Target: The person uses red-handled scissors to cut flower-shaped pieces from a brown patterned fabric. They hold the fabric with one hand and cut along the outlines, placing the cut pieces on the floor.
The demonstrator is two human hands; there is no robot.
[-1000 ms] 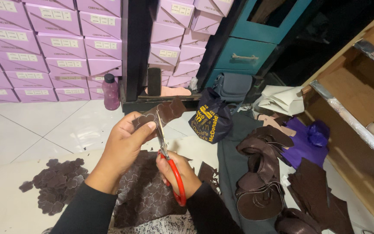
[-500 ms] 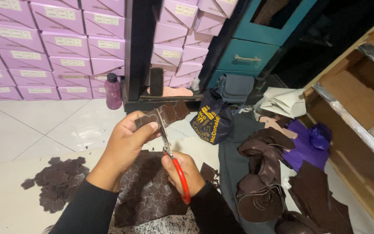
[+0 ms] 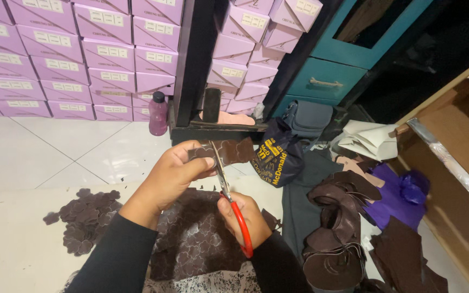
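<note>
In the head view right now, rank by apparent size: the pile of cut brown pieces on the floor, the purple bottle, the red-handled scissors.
1. Pile of cut brown pieces, clearly the widest.
2 and 3. Red-handled scissors and purple bottle: unsure, since the scissors are much nearer the camera.

Stacked lilac rectangular cardboard boxes (image 3: 55,59) with small white end labels (image 3: 50,38) line the far wall; second stack (image 3: 245,59) right, possibly tilted.
</note>
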